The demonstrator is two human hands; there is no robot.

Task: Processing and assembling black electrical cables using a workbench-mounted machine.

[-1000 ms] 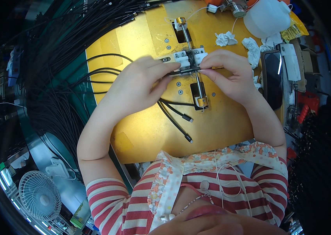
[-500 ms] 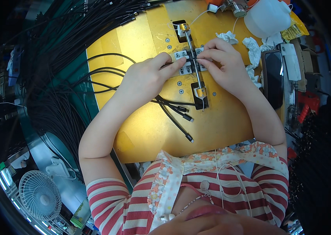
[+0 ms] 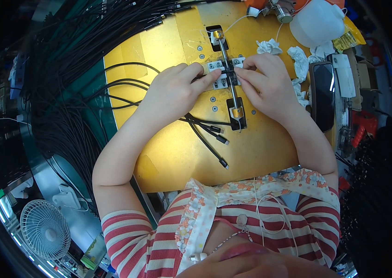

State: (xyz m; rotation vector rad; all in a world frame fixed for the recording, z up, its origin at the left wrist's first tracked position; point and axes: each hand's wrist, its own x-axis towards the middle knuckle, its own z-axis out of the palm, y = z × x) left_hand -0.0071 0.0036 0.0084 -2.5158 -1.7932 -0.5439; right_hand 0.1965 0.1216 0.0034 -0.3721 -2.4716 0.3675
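Several black cables [image 3: 207, 147] splay on the gold plate [image 3: 251, 153]; above them the left hand [image 3: 173, 89] pinches a dark cable piece [image 3: 225, 72] at the metal fixture [image 3: 219, 84]. Right of it, the right hand's [image 3: 268, 84] fingertips nearly meet the left's; whether they grip anything is hard to tell.

The plate [image 3: 261, 143] is gold, the rod [image 3: 234, 98] silver with gold ends, the blocks [image 3: 219, 85] pale grey. The cables [image 3: 68, 134] are black, their plugs [image 3: 224, 162] silver-tipped; the mat [image 3: 111, 122] is green. The shirt [image 3: 129, 236] carries red and cream stripes—the apron [image 3: 270, 190], orange and pale blue flowers on white. Jar [image 3: 312, 23], tissues [image 3: 299, 62] and fan [image 3: 45, 229] are all white; the pouch [image 3: 347, 39] is yellow—the phone [image 3: 322, 97] black.
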